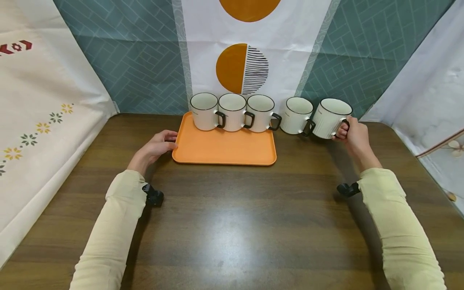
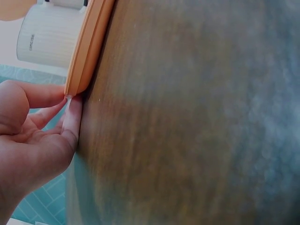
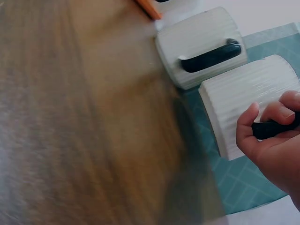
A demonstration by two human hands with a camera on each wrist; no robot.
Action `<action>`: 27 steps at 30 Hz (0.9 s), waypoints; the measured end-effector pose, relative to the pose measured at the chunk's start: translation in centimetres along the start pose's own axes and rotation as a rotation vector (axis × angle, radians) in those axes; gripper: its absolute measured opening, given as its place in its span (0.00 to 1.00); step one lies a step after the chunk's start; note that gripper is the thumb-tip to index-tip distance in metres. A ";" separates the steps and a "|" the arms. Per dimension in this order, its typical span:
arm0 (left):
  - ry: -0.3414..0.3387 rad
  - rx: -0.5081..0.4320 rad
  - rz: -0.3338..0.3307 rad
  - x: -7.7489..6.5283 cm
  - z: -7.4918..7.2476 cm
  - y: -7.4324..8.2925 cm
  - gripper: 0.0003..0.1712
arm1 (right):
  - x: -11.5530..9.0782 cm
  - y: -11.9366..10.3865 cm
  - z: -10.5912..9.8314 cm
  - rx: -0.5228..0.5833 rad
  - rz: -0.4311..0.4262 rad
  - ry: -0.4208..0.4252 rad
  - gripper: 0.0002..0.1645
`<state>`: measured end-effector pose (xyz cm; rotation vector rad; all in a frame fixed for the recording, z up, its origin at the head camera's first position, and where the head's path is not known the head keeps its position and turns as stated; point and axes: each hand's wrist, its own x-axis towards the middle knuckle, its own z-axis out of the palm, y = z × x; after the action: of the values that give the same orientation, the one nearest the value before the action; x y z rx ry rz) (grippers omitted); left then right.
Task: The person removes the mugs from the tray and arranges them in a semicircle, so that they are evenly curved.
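My left hand (image 1: 156, 146) pinches the left edge of an orange tray (image 1: 224, 150), thumb and fingertips at its rim (image 2: 80, 70) in the left wrist view. Along the tray's back side stand three white ribbed mugs with black rims and black handles: a left mug (image 1: 204, 117), a middle mug (image 1: 232, 117) and a right mug (image 1: 259, 117). With fingers curled round its black handle (image 3: 276, 129), my right hand (image 1: 357, 135) holds another white mug (image 1: 326, 121), slightly tilted. Close at its left, a similar mug (image 1: 295, 119) stands on the table.
The brown wooden table (image 1: 232, 217) stretches in front of the tray and mugs. Behind them hangs a teal and white patterned cloth (image 1: 145, 68). Pale cloths border both sides, a left cloth (image 1: 43, 121) and a right cloth (image 1: 431, 100).
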<state>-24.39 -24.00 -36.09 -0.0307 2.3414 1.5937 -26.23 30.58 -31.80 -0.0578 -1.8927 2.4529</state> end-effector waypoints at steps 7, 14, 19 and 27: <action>0.006 0.022 -0.002 0.0 0.3 0.3 0.33 | -0.3 1.3 -0.3 -0.013 0.024 -0.011 0.26; 0.003 0.019 0.002 0.1 0.5 0.3 0.33 | -0.4 1.7 -0.4 -0.050 0.041 -0.037 0.25; 0.006 0.019 0.004 0.1 0.3 0.2 0.32 | -0.4 1.7 -0.6 -0.120 0.060 -0.084 0.25; 0.013 0.039 -0.006 0.1 0.4 0.2 0.32 | -0.6 1.8 -0.3 -0.196 0.046 -0.069 0.26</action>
<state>-24.40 -23.53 -36.05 -0.0391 2.3793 1.5485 -25.64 30.39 -33.64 -0.0238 -2.1796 2.3173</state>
